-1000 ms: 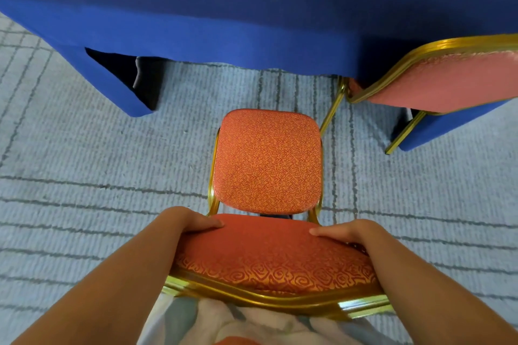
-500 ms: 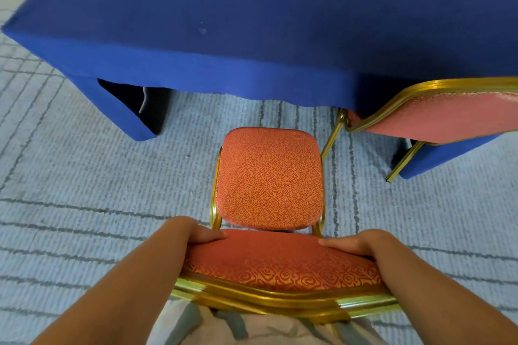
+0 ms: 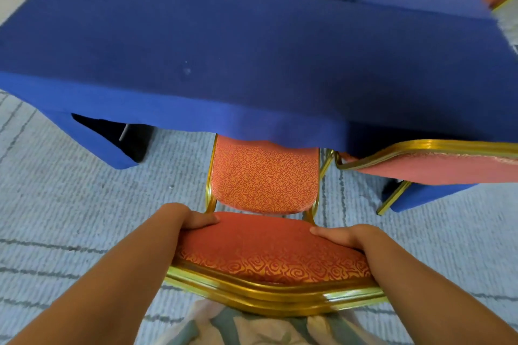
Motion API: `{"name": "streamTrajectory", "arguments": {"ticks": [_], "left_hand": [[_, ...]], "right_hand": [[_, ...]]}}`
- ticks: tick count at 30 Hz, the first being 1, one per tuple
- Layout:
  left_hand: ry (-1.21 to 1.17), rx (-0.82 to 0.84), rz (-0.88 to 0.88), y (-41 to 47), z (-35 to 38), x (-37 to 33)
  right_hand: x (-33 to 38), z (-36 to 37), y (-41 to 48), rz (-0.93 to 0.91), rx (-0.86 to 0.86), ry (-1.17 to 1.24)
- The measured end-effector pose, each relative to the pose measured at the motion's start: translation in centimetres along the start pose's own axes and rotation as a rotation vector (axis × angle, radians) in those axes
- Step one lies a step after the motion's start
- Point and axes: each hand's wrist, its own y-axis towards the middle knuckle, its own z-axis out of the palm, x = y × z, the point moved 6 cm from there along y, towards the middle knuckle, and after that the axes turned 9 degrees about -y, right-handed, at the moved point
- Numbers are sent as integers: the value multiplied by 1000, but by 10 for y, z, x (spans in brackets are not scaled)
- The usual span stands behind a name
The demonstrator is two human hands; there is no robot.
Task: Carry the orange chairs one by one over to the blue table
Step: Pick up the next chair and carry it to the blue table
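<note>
Left hand (image 3: pixel 193 220), 7 o'clock: wrapped round the left end of the backrest, grasping it. Orange chair (image 3: pixel 263 179), 6 o'clock, centre: the seat's front edge now sits under the blue table (image 3: pixel 224 50) overhang. A second ago the whole seat was clear of it, so the chair has been pushed in. Right hand (image 3: pixel 344 238), 5 o'clock: grasping the backrest's right end. Second chair (image 3: pixel 434 168), 3 o'clock: tucked in just beside. This chair looks nearly placed; what's left is to let go and fetch another.
</note>
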Motion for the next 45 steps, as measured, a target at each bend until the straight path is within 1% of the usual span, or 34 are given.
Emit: {"name": "streamTrajectory", "arguments": {"ticks": [9,17,22,25,27,30,32,35,38,43,45], "left_hand": [[23,-40,21,14,-75,-108],[-31,-9,16,40,-107,-167],[-76,14,26,53,-120,-191],[-62,-15,60,55,-126,-207],[-67,-45,81,59,-127,-211],[-51,-49,70,53,-123,-210],[-26,-46,78,45,-120,-211],[40,-94,139,26,-116,-218],[123,-190,225,10,-113,-226],[67,-317,380,-12,-114,-235],[26,-362,448,-22,-116,-237]], "right_hand": [[40,-129,13,-28,-78,16],[61,-188,32,-65,-68,59],[66,-215,39,-75,-101,66],[62,-230,37,-87,-125,98],[63,-237,39,-119,-172,35],[67,-242,42,-170,-308,-146],[67,-241,41,-195,-344,-157],[74,-244,25,-294,-422,-146],[87,-246,2,-402,-496,-58],[115,-245,-26,-549,-590,65],[124,-240,-36,-597,-600,123]]}}
